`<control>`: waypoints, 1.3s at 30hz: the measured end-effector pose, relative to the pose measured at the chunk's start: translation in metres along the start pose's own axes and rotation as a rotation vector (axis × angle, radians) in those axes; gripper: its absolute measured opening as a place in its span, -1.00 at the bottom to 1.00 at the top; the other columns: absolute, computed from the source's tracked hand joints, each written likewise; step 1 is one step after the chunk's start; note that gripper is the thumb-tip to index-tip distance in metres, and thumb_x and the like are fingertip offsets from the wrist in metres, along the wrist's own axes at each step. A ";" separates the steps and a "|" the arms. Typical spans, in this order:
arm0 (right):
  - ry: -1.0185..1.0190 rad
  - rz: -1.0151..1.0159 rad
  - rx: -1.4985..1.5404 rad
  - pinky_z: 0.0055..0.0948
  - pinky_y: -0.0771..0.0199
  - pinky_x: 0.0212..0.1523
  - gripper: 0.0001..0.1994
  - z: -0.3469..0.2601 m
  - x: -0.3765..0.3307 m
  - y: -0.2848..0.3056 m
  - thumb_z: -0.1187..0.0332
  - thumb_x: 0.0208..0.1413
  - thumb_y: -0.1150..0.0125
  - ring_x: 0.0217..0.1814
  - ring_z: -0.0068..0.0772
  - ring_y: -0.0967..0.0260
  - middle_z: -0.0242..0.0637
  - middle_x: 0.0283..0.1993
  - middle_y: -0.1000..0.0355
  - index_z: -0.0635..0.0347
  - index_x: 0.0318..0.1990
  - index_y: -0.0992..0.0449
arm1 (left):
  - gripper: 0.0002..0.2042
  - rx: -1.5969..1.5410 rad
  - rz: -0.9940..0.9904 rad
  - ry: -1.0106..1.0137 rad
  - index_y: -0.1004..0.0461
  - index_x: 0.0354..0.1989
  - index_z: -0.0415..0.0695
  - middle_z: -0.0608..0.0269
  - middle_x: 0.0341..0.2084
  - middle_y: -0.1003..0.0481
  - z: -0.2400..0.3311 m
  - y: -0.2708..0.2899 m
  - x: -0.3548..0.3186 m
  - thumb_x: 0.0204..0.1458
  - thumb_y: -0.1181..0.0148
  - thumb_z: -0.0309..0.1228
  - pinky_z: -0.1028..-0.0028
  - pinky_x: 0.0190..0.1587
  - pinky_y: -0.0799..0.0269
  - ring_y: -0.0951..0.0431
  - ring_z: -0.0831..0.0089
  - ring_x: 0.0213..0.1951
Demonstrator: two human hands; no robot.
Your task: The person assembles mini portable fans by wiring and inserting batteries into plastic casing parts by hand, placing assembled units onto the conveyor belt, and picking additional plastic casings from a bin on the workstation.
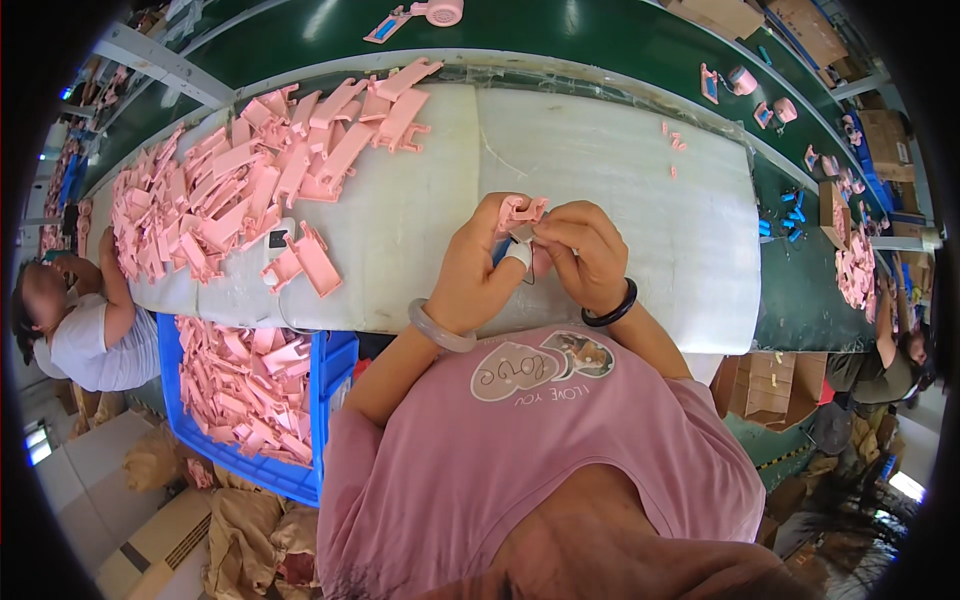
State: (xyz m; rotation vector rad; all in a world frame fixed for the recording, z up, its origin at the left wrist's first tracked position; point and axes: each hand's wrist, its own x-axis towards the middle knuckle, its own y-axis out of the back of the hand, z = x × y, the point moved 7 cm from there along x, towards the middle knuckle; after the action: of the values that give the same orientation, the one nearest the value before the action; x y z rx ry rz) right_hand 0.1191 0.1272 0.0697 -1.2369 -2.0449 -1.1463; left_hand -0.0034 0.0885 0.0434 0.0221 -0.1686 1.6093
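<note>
My left hand (483,262) is closed round a pink plastic housing (520,212), held up over the white-covered table. A strip of blue shows inside the housing beside my left fingers, and a white band wraps one fingertip. My right hand (585,255) pinches at the housing's right side, its thumb and fingers pressed together. What lies between those fingertips is too small to make out. A thin dark wire (531,275) hangs below, between my two hands.
A heap of pink housings (230,190) covers the table's left. Below it, a blue crate (320,400) holds more. Small pink pieces (673,140) lie at the far right, with blue cylinders (793,212) beyond. A green conveyor (560,30) runs behind; co-workers sit either side.
</note>
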 end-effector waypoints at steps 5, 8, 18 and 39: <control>0.005 0.017 -0.028 -0.51 -0.44 -0.41 -0.77 0.001 -0.001 0.000 0.69 -0.09 -0.24 -0.36 -0.34 -0.41 -0.18 -0.30 -0.41 0.26 -0.25 -0.48 | -0.58 0.064 -0.014 -0.075 -0.25 0.04 -0.27 0.21 -0.24 -0.40 0.004 -0.001 -0.001 -0.06 0.21 -0.64 0.64 -0.45 -0.39 -0.42 0.64 -0.39; -0.015 0.030 -0.041 -0.51 -0.43 -0.41 -0.78 0.000 -0.001 0.000 0.69 -0.09 -0.24 -0.36 -0.34 -0.40 -0.18 -0.31 -0.41 0.27 -0.26 -0.48 | -0.56 0.023 0.001 0.004 -0.30 0.02 -0.26 0.19 -0.33 -0.46 -0.004 0.001 -0.003 -0.14 0.16 -0.63 0.53 -0.25 -0.37 -0.44 0.50 -0.34; -0.059 0.057 -0.018 -0.39 -0.35 -0.37 -0.80 0.002 0.003 0.002 0.60 -0.16 -0.29 -0.37 -0.28 -0.36 -0.30 -0.35 -0.43 0.18 -0.32 -0.52 | -0.67 0.064 0.010 -0.044 -0.30 0.05 -0.25 0.11 -0.17 -0.45 -0.003 -0.002 -0.005 0.14 -0.06 -0.39 0.49 -0.16 -0.39 -0.49 0.39 -0.20; 0.058 -0.109 -0.078 -0.33 -0.38 -0.28 -0.77 -0.001 0.011 0.004 0.63 -0.19 -0.29 -0.29 -0.20 -0.37 -0.25 -0.33 -0.41 0.22 -0.30 -0.48 | -0.71 0.143 0.018 -0.043 -0.30 0.05 -0.22 0.12 -0.14 -0.46 -0.006 -0.004 -0.004 0.15 -0.01 -0.47 0.48 -0.15 -0.41 -0.51 0.33 -0.20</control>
State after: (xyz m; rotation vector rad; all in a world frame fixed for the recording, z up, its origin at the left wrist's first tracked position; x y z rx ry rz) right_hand 0.1178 0.1322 0.0801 -1.1258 -2.0642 -1.3080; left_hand 0.0015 0.0853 0.0370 0.1664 -0.0869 1.6371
